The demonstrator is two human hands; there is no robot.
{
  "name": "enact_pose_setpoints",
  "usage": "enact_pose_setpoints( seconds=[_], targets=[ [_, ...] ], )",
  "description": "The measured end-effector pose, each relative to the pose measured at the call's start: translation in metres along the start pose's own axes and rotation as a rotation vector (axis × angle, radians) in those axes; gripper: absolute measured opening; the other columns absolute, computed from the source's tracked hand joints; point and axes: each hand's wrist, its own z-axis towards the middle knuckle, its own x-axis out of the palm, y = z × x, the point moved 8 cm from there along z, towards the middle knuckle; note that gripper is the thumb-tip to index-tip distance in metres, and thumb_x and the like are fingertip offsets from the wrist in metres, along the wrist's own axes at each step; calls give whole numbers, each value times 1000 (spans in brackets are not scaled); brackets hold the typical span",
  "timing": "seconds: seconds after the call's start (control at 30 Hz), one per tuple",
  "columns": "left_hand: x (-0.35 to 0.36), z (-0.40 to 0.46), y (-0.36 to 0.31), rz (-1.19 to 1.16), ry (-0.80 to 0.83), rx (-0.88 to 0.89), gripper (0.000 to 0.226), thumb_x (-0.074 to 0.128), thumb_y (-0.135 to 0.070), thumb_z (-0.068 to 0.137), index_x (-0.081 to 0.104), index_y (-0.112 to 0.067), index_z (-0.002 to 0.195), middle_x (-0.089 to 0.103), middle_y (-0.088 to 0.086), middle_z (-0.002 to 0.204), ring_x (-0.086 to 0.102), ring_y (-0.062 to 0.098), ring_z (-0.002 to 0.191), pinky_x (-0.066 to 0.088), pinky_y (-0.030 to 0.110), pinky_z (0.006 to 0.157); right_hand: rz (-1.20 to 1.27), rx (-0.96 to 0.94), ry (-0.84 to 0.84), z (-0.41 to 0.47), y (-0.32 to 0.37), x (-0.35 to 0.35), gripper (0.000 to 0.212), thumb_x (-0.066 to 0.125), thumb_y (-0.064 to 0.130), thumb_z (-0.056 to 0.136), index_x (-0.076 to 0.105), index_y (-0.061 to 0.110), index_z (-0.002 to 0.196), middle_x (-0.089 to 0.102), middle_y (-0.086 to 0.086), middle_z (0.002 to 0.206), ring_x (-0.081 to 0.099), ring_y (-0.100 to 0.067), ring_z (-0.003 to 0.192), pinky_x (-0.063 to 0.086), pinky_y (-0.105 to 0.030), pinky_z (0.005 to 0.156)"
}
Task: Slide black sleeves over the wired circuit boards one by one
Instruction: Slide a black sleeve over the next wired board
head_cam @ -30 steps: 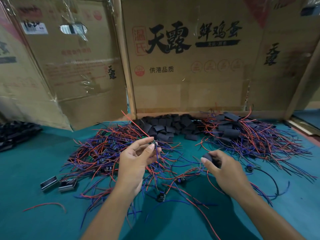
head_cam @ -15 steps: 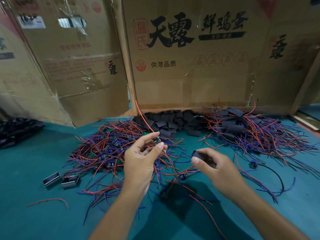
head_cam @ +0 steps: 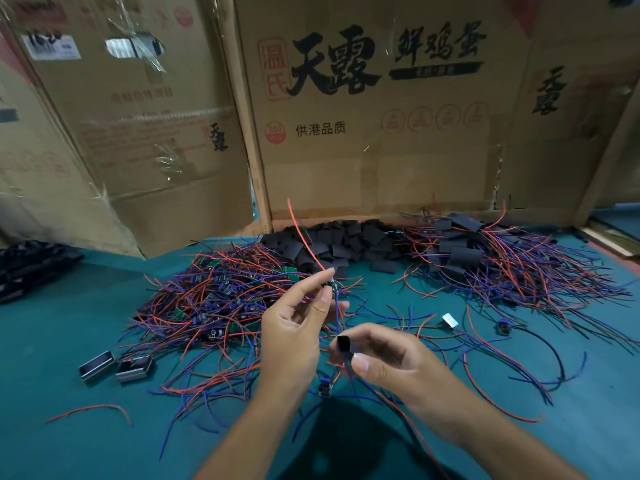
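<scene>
just one head cam, looking forward and down over the teal table (head_cam: 69,341), close over both hands, wide-angle so edges bend, cardboard boxes (head_cam: 381,150) standing right behind the wire piles

Teal table backed by cardboard

A teal table (head_cam: 52,341) runs up to flattened brown cardboard boxes (head_cam: 381,150) standing upright as a back wall, printed with large black Chinese characters and red stamps. Wooden posts (head_cam: 247,133) divide the panels; clear tape (head_cam: 138,46) hangs loose on the left one. The light is dim and even.
</scene>
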Motion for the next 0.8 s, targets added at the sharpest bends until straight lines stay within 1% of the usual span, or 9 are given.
enact_pose_setpoints(
  seconds=[0.13, 0.2, 0.27, 0.33, 0.43, 0.53, 0.67, 0.73, 0.8],
  targets=[
    [1, -1, -9, 5, 28, 62, 35, 68, -15, 90, 69, -31, 122, 69, -10, 88, 71, 12, 76, 53, 20, 71, 119, 4, 7, 0, -2, 0, 30, 64, 24, 88, 65, 3, 109, 66, -13, 105, 59, -21, 98, 51, -40, 87],
    [2, -1, -12, -15, 46, 75, 47, 69, -10, 90, 60, -32, 131, 68, -6, 87, 70, 14, 75, 53, 20, 69, 207, 12, 41, 0, -2, 4, 30, 64, 27, 87, 66, 7, 109, 64, -14, 106, 60, -24, 100, 53, -41, 87],
    [2, -1, -9, -104, 34, 48, 49, 71, -10, 85, 50, -25, 127, 69, 0, 86, 71, 23, 75, 56, 28, 70, 272, 33, 52, 1, -3, 5, 29, 66, 28, 86, 68, 10, 109, 63, -12, 105, 59, -25, 98, 51, -40, 85],
    [1, 1, -2, -193, -6, -23, 49, 78, -7, 79, 46, -15, 115, 69, 2, 83, 71, 25, 74, 57, 31, 69, 296, 43, 58, 1, -4, 5, 34, 70, 33, 85, 68, 11, 110, 61, -11, 102, 58, -23, 94, 51, -38, 84],
    [2, 3, 15, -310, -1, -218, 40, 82, -9, 72, 64, -10, 107, 67, 2, 80, 68, 21, 73, 56, 27, 67, 307, 43, 83, 1, -2, 6, 45, 77, 45, 78, 69, 13, 109, 54, -17, 102, 56, -19, 90, 51, -36, 83],
    [11, -1, 25, -372, 99, -339, 19, 72, -14, 76, 78, -16, 94, 66, 6, 79, 63, 17, 72, 54, 24, 65, 322, 26, 80, 0, 2, 5, 48, 79, 46, 74, 70, 12, 107, 53, -19, 105, 56, -17, 87, 52, -35, 80],
    [13, -1, 21, -371, 162, -306, 9, 72, -18, 83, 74, -18, 92, 64, 6, 82, 61, 15, 73, 53, 24, 67, 305, 18, 73, 0, 5, 2, 44, 75, 39, 81, 67, 6, 109, 56, -14, 105, 54, -18, 89, 50, -32, 73],
    [11, 0, 18, -283, 157, -256, 15, 75, -26, 81, 71, -17, 92, 69, 8, 88, 63, 18, 76, 53, 27, 68, 250, 15, 51, 0, 4, -1, 28, 66, 28, 86, 68, 9, 107, 59, -11, 104, 55, -19, 90, 49, -31, 69],
    [10, 0, 16, -176, 167, -210, 22, 71, -27, 85, 63, -11, 98, 73, 12, 102, 64, 23, 83, 53, 35, 75, 191, 16, 35, 0, 3, -3, 21, 63, 25, 88, 69, 13, 104, 59, -14, 104, 56, -20, 90, 48, -32, 69]
  ],
)
